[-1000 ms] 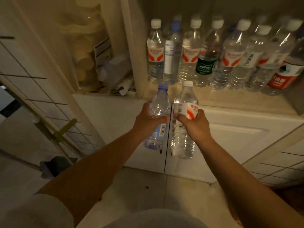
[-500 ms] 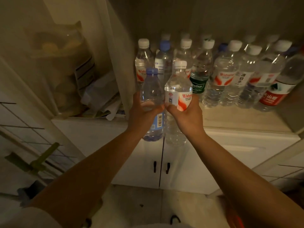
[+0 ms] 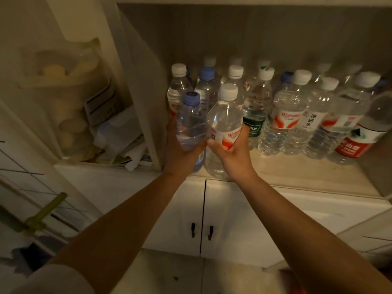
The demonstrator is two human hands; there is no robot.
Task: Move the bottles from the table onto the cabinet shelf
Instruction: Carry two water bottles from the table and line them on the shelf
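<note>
Two bottles arrive together at the shelf's front edge, bases just above it, so I can set both before the standing row. My left hand curls its fingers round the blue-capped bottle; my right hand wraps the white-capped bottle at its label. Neither grip is loosened.

Ahead of me, rows of water bottles crowd the back of the cabinet shelf, leaving only its bare front strip open.
</note>
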